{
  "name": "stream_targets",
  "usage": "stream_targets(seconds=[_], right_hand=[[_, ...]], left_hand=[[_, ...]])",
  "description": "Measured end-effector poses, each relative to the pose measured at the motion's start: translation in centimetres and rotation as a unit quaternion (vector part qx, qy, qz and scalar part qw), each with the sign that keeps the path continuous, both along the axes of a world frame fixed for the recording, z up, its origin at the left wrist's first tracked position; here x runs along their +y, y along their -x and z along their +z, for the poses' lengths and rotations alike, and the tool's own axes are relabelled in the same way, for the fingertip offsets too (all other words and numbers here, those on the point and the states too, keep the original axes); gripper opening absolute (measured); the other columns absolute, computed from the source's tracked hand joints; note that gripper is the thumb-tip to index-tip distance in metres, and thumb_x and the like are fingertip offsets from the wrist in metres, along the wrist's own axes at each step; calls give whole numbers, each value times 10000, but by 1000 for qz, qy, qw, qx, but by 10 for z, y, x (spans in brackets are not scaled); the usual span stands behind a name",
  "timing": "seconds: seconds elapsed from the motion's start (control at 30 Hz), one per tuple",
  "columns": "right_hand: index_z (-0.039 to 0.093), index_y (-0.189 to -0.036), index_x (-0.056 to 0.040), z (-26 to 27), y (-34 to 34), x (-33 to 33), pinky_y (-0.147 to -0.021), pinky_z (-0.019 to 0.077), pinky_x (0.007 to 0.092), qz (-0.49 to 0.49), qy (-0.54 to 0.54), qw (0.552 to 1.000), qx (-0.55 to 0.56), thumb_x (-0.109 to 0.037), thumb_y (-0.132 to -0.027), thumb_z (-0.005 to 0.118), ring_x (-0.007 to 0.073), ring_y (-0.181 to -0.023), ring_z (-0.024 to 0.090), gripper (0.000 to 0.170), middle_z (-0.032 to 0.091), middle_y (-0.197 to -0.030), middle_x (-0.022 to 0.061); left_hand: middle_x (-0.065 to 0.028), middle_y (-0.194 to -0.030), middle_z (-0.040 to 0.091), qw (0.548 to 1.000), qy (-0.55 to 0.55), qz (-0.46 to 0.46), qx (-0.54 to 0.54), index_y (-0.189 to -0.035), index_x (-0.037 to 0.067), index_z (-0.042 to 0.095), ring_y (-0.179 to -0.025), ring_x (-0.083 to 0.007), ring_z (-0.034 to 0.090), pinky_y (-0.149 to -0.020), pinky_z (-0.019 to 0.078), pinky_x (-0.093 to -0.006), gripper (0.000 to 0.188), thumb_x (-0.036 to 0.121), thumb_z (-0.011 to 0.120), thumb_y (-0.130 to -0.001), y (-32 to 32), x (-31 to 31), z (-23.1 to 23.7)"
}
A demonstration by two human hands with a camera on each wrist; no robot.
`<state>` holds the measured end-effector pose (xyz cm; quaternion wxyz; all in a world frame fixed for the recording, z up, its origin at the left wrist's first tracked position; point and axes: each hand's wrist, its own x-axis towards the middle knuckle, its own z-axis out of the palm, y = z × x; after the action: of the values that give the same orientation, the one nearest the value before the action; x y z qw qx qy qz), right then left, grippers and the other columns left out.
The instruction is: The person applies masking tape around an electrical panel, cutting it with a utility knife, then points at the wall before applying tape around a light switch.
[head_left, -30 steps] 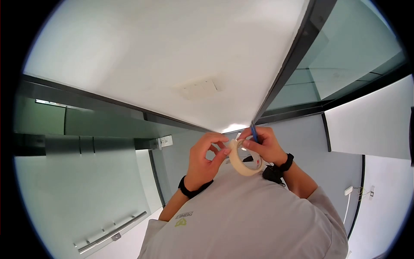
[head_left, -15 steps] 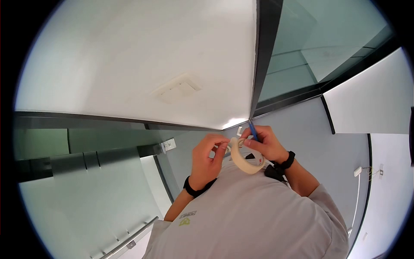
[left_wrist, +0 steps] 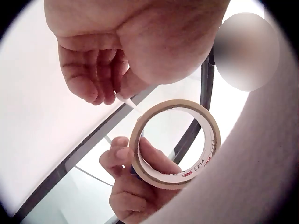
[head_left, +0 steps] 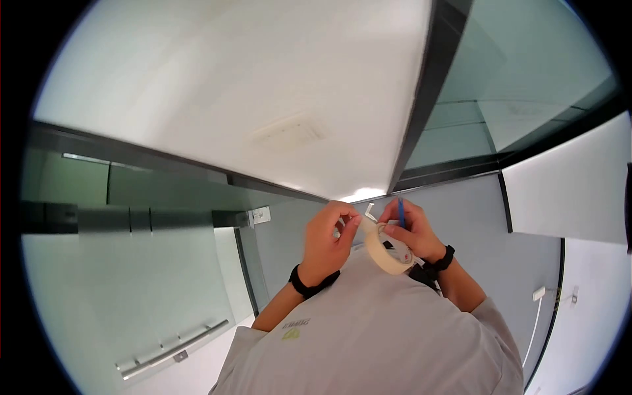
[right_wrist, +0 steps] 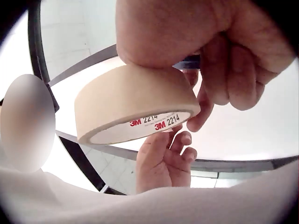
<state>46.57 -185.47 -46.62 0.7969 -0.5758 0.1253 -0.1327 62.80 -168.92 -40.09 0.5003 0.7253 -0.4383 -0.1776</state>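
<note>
Thumb and fingertips of my left hand (head_left: 328,238) pinch the loose end of a roll of masking tape (head_left: 380,255). A short pale tape strip (left_wrist: 128,101) runs from those fingertips to the roll in the left wrist view. My right hand (head_left: 421,236) grips the cream roll by its side, with the thumb inside the ring. A slim blue tool (head_left: 401,212) is also tucked in the right-hand fingers; most of it is hidden in the wrist views, so its kind I cannot tell. Red and black print shows on the roll's white core (right_wrist: 161,126).
A large white panel (head_left: 230,79) with dark frame edges (head_left: 421,112) rises in front of the hands. Glass panels stand left (head_left: 151,283) and right (head_left: 520,85), the left one with a metal bar handle (head_left: 174,349). A grey shirt (head_left: 382,329) is close below the roll.
The left fingers have closed on the tape end, and a short strip now spans to the roll. Both hands and the roll sit slightly further right in view. The blue tool has turned more upright.
</note>
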Motion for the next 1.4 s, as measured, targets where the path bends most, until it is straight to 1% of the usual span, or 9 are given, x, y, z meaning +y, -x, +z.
stream_targets(seconds=[0.13, 0.33, 0.5, 0.6, 0.73, 0.77, 1.0, 1.23, 1.4], right_hand=[[581, -1091, -57, -19, -9, -2, -807, 534, 267, 64, -78, 995, -5, -105, -1020, 733, 71, -895, 623, 175, 700, -1056, 29], [626, -1213, -2, -19, -25, 3, -934, 560, 365, 203, -105, 968, -104, -246, -1062, 717, 268, -1093, 727, 301, 702, -1211, 128], [659, -1235, 29, -37, -19, -18, -623, 419, 258, 229, -348, 908, -33, -467, -1093, 633, 79, -714, 526, 516, 694, -1260, 120], [670, -1195, -17, -51, -21, -25, -746, 529, 284, 202, -225, 949, -95, -460, -1052, 710, 182, -946, 712, 466, 678, -1329, 175], [652, -1046, -10, -23, -26, -31, -598, 367, 245, 122, -5, 980, -160, -480, -1077, 653, 46, -697, 466, 471, 713, -1295, 178], [643, -979, -24, -23, -24, -30, -652, 437, 253, 115, -39, 977, -174, -360, -1071, 687, 78, -738, 542, 351, 739, -1210, 155], [655, -978, -7, 38, 0, -46, -652, 489, 278, 8, 273, 961, 38, -163, -1032, 700, 110, -725, 658, 171, 701, -787, 55], [690, -957, -8, 4, 11, -68, -649, 486, 289, 34, 236, 962, 130, -227, -1027, 730, 96, -704, 629, 234, 679, -735, 30], [683, -1094, -14, -11, 33, -71, -687, 462, 276, 122, 6, 988, -91, -322, -1029, 735, 93, -799, 593, 319, 721, -972, 57]], left_hand=[[-99, -958, 729, 998, -25, 61, -11, -1033, 7, 666, -829, -205, 693, -729, 561, -314, 40, 35, 693, -1024, 1, 9, 3], [-118, -919, 715, 991, -6, 125, -36, -1057, -10, 653, -783, -218, 696, -748, 577, -323, 57, 44, 668, -1046, 3, 19, 0], [-101, -892, 707, 985, -19, 170, -25, -1066, -10, 648, -783, -169, 680, -738, 567, -302, 66, 55, 658, -1059, -6, 28, 5], [-93, -880, 702, 987, -31, 160, -11, -1067, -9, 648, -774, -151, 667, -730, 560, -296, 79, 69, 657, -1066, -8, 28, 9], [-89, -882, 701, 989, -14, 145, 10, -1061, -7, 648, -775, -153, 662, -732, 557, -302, 85, 77, 659, -1065, -8, 22, 15], [-89, -883, 702, 990, -23, 141, 3, -1056, -5, 649, -777, -158, 661, -738, 557, -307, 84, 78, 659, -1065, -7, 21, 17], [-102, -888, 710, 988, -35, 145, -26, -1042, -5, 655, -787, -190, 671, -752, 556, -313, 89, 80, 661, -1064, 2, 10, 19], [-93, -879, 722, 988, -5, 148, -43, -1011, -5, 677, -766, -162, 666, -741, 551, -306, 113, 102, 687, -1049, -5, 8, 26], [-33, -844, 694, 987, -22, 162, -6, -981, -4, 671, -764, -104, 620, -718, 515, -268, 105, 89, 706, -1019, -12, 16, 38]])
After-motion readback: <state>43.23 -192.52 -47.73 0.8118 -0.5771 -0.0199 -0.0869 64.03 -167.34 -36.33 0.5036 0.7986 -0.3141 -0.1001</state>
